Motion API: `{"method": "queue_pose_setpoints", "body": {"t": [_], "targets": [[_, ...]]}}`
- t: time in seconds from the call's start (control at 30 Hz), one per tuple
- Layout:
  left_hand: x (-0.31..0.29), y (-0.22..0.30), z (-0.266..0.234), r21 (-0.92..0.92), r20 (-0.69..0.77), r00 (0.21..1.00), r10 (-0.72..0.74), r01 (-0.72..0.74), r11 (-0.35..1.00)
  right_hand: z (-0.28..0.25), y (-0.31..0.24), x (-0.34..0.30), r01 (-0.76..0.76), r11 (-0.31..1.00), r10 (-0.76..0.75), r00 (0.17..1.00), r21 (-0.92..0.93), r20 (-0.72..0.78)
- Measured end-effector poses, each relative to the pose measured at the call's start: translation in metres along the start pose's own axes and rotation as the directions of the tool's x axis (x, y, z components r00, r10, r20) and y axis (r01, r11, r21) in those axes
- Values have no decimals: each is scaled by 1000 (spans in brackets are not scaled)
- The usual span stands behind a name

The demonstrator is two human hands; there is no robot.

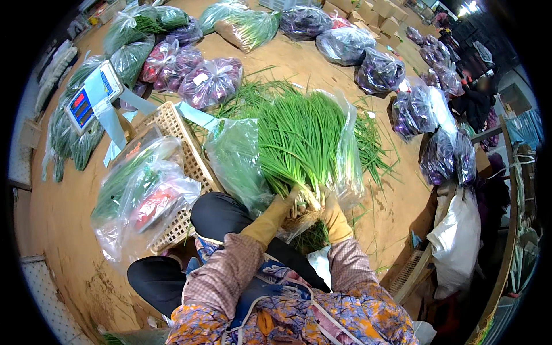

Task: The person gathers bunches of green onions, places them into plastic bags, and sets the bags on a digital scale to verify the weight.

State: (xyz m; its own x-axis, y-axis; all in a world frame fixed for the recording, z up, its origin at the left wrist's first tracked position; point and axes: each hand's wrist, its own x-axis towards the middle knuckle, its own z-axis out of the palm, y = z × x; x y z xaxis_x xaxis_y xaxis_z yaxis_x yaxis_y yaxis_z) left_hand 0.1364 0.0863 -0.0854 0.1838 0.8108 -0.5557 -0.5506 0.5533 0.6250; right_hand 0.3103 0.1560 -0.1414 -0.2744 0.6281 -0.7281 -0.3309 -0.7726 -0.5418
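A large bunch of spring onions (302, 135) lies before me, green leaves pointing away and white roots toward my lap. My left hand (279, 210), in a yellow glove, closes around the white stem ends from the left. From the right, my right hand (332, 213), gloved alike, grips the same stem ends. A transparent plastic bag (234, 150) spreads beside the bunch on the left, and transparent film also rises along its right side. Loose green leaves (371, 146) are scattered around it. My fingertips are partly hidden among the stems.
On my left stands a tan plastic crate (198, 158) with bagged greens on it, near a digital scale (95, 98). Bags of purple vegetables (211, 82) and filled bags of greens (248, 30) line the far side. At right are a white sack (457, 241) and another person (474, 103).
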Motion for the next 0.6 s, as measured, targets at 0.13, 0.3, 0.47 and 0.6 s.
{"method": "queue_pose_setpoints", "body": {"t": [0.13,0.3,0.47,0.6], "targets": [[15,-4,-17,114,-490,871,-48,118,986,66,15,-40,52,921,-97,991,-385,-97],[-6,1,12,122,-25,880,474,-467,876,54,4,-51,240,930,-256,966,-278,-20],[4,-7,1,322,-160,920,358,-294,900,47,14,-25,206,742,-376,916,-638,-142],[31,-31,-40,507,-388,896,214,14,862,50,13,-21,203,305,-551,834,-931,2]]}}
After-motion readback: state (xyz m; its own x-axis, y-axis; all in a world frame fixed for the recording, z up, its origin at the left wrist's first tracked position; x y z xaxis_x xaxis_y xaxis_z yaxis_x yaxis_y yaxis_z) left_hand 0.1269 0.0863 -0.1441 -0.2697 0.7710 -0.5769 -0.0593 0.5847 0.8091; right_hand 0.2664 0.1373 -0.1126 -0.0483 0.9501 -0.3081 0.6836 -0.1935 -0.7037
